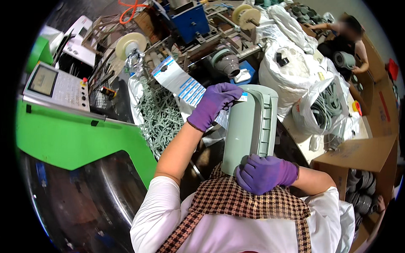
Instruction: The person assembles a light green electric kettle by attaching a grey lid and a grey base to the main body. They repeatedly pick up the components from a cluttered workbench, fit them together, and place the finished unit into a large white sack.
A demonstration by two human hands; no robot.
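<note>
Gripping the lower end of a pale green housing point(241, 130), just above the checked apron point(274, 206), the right hand point(262, 173) is closed, its fingers curled over that end. The housing is held in front of the body, smooth face and ribbed right edge in view. At its top end the left hand point(216, 103) has thumb and fingers drawn together, apparently pinching a small white-and-blue label point(243, 97); whether the label fully touches the surface cannot be told. Recommended practice: hold the lower end firm, square the label to the top edge, and press from the middle outward so that no corner lifts.

Beside the left wrist is a printed sheet point(175, 81), close enough to snag. Green offcuts point(162, 116) crowd the left side; farther out, a green machine panel point(80, 141) bounds it. On the right, a dark gap separates the ribbed edge from the pale counter point(301, 141); this is judged the freer side for turning. White sacks point(275, 80) and an open carton point(356, 152) limit wider movement there.

Ahead sits a grey fitting point(228, 64); at far right, a co-worker point(331, 47) handles a grey part point(344, 60).
</note>
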